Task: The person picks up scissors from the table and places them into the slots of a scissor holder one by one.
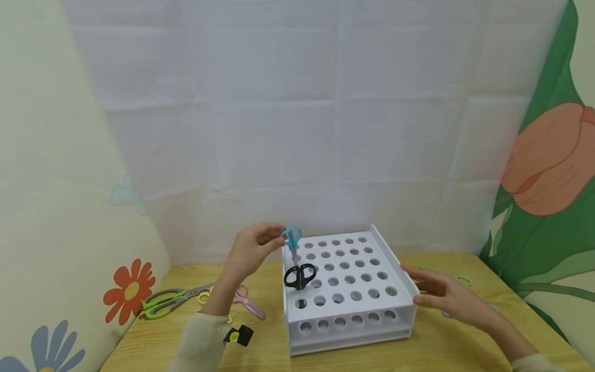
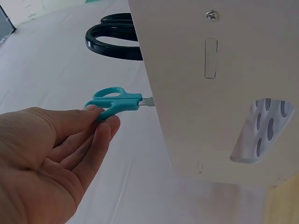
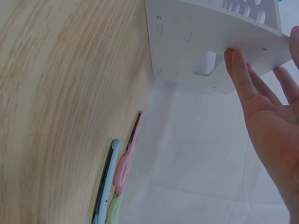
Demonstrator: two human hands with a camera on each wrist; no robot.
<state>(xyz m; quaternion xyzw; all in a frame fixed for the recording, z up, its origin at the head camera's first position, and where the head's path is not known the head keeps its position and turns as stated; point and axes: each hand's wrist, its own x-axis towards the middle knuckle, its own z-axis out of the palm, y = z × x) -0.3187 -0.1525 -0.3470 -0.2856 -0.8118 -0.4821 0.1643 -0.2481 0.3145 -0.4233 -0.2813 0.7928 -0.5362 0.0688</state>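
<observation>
A white rack (image 1: pixel 353 311) with rows of round holes stands on the wooden table. At its far left corner my left hand (image 1: pixel 251 249) pinches the handle of small turquoise scissors (image 1: pixel 292 238) between thumb and fingers. Their blades point down, and in the left wrist view the tips are hidden behind the rack's side wall (image 2: pixel 187 135). Black-handled scissors (image 1: pixel 299 277) stand upright in a hole nearer the front, handles up. My right hand (image 1: pixel 448 299) rests its extended fingers against the rack's right side wall (image 3: pixel 187 42).
Left of the rack lie green-and-grey scissors (image 1: pixel 160 304), yellow-handled scissors (image 1: pixel 203 298) and pink scissors (image 1: pixel 248 304). To its right are a light blue, long, slim item (image 3: pixel 108 175), pink scissors (image 3: pixel 122 172) and a light green handle (image 3: pixel 113 210). A white cloth (image 1: pixel 279 129) hangs behind.
</observation>
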